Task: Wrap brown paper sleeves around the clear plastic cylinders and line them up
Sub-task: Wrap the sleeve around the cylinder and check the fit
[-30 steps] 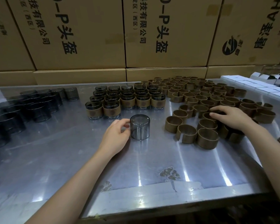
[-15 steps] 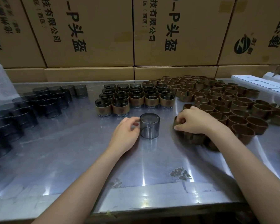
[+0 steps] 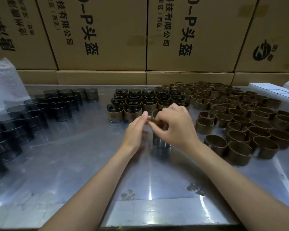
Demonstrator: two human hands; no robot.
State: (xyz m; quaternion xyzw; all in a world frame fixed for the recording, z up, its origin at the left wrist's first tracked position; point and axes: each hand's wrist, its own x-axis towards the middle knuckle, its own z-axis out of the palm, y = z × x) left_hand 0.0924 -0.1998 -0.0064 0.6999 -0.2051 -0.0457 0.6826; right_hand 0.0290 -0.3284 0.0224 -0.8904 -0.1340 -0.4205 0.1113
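A: Where is the piece being worked on?

B: 1 smoky clear plastic cylinder [image 3: 161, 141] stands upright on the steel table [image 3: 83, 164], centre front, mostly hidden under the hands. A brown paper sleeve [image 3: 157, 116] is held just above its top.

A: And the hands?

B: The right hand [image 3: 177, 125] has its fingers curled, pinching the sleeve's near edge. The left hand [image 3: 134, 130] has nearly straight fingers laid against the sleeve's left side; whether its thumb also pinches, I cannot tell.

A: How should these handle?

B: My guess: the sleeve is light, springy card that holds its curl, and it could crease if squeezed. Best taken at opposite edges, spread slightly, then slid down. The cylinder looks thin-walled, smooth and probably slippery, so it may skate on the metal.

A: Where does it go afterwards?

B: Likely beside the wrapped cylinders [image 3: 132, 105] lined up behind. Bare cylinders [image 3: 40, 112] wait on the left, spare sleeves [image 3: 240, 124] on the right.
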